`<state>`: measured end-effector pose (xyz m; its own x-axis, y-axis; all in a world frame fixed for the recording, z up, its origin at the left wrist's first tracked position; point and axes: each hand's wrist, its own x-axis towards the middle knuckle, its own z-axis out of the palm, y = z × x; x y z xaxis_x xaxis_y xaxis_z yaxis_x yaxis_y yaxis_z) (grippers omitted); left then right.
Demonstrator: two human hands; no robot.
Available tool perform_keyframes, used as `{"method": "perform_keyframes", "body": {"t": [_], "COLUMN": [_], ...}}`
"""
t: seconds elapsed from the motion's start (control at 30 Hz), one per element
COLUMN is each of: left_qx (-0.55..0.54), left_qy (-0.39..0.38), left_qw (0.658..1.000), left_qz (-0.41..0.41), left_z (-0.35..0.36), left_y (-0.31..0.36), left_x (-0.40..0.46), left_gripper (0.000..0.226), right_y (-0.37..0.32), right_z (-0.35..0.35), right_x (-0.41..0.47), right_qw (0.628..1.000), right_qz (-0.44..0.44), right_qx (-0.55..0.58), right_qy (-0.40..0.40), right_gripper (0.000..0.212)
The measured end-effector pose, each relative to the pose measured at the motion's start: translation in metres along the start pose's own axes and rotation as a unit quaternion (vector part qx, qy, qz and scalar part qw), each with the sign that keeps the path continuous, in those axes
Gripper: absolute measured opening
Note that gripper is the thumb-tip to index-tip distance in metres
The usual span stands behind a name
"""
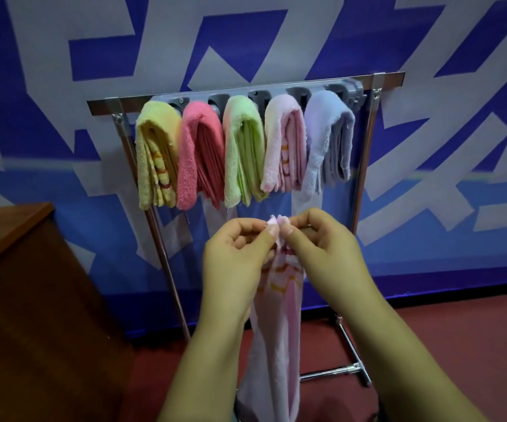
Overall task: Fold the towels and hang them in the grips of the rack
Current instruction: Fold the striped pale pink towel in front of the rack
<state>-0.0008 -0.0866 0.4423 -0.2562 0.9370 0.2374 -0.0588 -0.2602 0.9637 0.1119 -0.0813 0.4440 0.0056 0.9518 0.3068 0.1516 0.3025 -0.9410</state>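
Head view is showing the left hand [234, 254] and right hand [316, 245] pinching the pink towel's [276, 330] top corners together at six o'clock below the rack [246, 91]; loosening either pinch risks dropping it.

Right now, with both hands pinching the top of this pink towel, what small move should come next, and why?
Probably draw the two hands apart to spread the top edge. The left hand and right hand pinch the pink towel bunched together, and it hangs in a narrow, unfolded drape. The rack already holds five folded towels.
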Motion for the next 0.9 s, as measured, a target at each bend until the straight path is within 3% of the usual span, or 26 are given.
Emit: {"method": "perform_keyframes", "body": {"t": [0.3,0.57,0.73,0.8,0.9], "left_qx": [0.033,-0.057,0.110,0.183,0.219], "left_qy": [-0.032,-0.134,-0.055,-0.099,-0.176], "left_qw": [0.998,0.989,0.983,0.963,0.948], "left_qz": [0.037,-0.003,0.134,0.169,0.150], "left_z": [0.000,-0.002,-0.024,-0.031,-0.035], "left_y": [0.003,0.014,0.003,0.000,-0.003], "left_x": [-0.004,-0.008,0.006,0.012,0.016], "left_gripper": [0.017,0.022,0.012,0.023,0.023], "right_y": [0.000,0.005,0.006,0.004,0.001], "right_z": [-0.002,-0.016,-0.027,-0.029,-0.030], "right_x": [-0.002,0.007,0.011,0.013,0.014], "right_qw": [0.999,0.997,0.988,0.984,0.977], "right_qz": [-0.031,-0.063,-0.060,-0.055,-0.044], "right_qx": [0.000,0.035,0.091,0.122,0.167], "right_qy": [-0.018,-0.030,-0.105,-0.115,-0.124], "right_gripper": [0.006,0.008,0.009,0.010,0.012]}}
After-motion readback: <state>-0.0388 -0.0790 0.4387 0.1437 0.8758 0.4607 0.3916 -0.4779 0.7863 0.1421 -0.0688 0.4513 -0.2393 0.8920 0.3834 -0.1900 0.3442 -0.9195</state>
